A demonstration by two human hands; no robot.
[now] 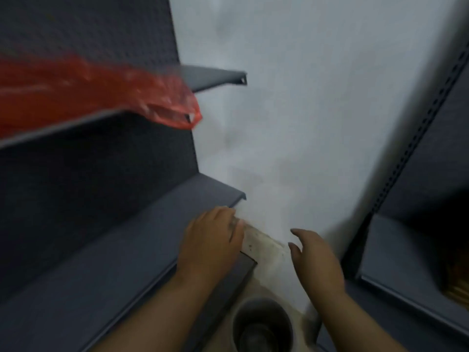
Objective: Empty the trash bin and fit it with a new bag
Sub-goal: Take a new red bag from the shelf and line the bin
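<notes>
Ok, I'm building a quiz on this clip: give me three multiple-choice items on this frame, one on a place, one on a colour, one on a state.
1. Where is the bin?
A. on a shelf
B. on the floor below the hands
C. held in both hands

2. What colour is the bag on the shelf?
A. red
B. black
C. white

3. How is the right hand?
A. gripping the bag
B. open, holding nothing
C. inside the bin

Key: 1 B, the bin stands on the floor at the bottom edge. 2 A, the plastic is red. 3 B, its fingers are loose and grip nothing; the left hand is also bagless.
</notes>
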